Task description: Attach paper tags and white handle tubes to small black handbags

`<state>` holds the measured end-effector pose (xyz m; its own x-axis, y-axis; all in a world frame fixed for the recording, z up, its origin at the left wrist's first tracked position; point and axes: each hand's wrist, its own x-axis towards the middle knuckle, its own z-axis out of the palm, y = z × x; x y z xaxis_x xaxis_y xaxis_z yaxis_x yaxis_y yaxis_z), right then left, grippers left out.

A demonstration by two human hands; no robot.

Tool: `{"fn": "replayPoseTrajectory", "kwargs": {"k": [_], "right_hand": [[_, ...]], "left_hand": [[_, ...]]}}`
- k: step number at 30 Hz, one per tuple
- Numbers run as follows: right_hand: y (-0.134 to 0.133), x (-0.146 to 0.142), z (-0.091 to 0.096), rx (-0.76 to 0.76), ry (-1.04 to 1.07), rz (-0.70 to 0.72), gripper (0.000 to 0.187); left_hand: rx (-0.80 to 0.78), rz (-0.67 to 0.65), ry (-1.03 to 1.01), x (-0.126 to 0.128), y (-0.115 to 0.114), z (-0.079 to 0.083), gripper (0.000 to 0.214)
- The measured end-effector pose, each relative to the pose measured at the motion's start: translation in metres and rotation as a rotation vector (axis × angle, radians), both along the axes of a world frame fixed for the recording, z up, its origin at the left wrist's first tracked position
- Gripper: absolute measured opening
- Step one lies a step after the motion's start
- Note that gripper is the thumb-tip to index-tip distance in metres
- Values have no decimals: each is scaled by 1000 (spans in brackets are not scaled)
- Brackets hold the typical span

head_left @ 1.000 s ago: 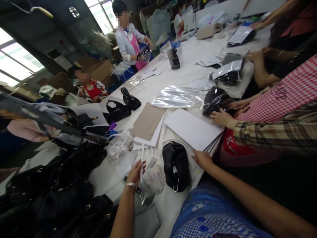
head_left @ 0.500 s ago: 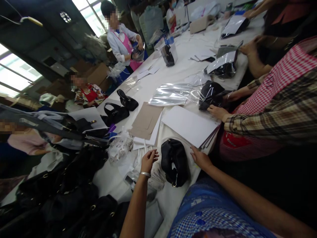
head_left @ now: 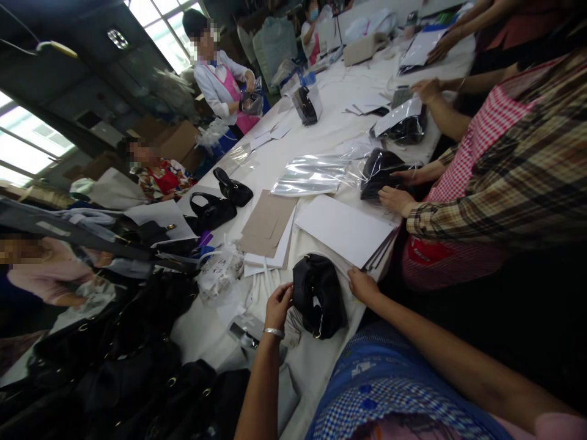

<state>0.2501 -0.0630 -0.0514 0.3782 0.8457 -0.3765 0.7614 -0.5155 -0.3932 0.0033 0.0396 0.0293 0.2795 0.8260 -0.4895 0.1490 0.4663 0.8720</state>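
A black handbag with gold-coloured rings stands on the white-covered table in front of me, something pale showing in its opening. At its left side, my left hand, with a silver bangle on the wrist, has its fingers bent together against the bag's edge. My right hand is to the right of the bag, fingers partly stretched out, at the near corner of a stack of white sheets; whether it touches the sheets is unclear. Brown card pieces lie beyond my left hand.
A pile of black bags fills the lower left. Two small black handbags stand farther along the table. Clear plastic sleeves lie beyond the sheets. At right, a co-worker in a plaid sleeve handles a plastic-wrapped black bag.
My left hand has moved right onto the handbag's side and its fingers have closed in. My right hand stays near the sheets' corner, its fingers less spread. The view has shifted slightly.
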Motion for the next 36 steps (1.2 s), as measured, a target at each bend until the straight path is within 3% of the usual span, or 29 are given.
{"fn": "replayPoseTrajectory", "kwargs": {"k": [3, 6, 10, 13, 15, 21, 26, 32, 36], "right_hand": [[-13, 7, 13, 34, 37, -7, 20], [-38, 17, 39, 97, 92, 7, 28], [-82, 24, 89, 209, 363, 83, 38], [-110, 21, 120, 213, 489, 105, 40], [-123, 16, 132, 204, 513, 92, 39], [-132, -6, 127, 211, 478, 75, 35], [-130, -18, 120, 235, 444, 155, 31], [-139, -20, 120, 190, 431, 290, 31], [-137, -19, 119, 172, 418, 368, 32]], "left_hand": [[54, 119, 14, -7, -4, 13, 45], [108, 156, 27, -14, -10, 29, 42], [121, 55, 29, -16, -18, 43, 38], [85, -35, 22, -14, -20, 43, 37], [59, -101, 16, -11, -20, 39, 37], [63, -308, 74, 5, -10, 21, 32], [-35, -458, 55, 27, 6, 19, 34], [-238, -447, -67, 44, 13, 21, 38], [-306, -361, -46, 45, 15, 16, 33]]}}
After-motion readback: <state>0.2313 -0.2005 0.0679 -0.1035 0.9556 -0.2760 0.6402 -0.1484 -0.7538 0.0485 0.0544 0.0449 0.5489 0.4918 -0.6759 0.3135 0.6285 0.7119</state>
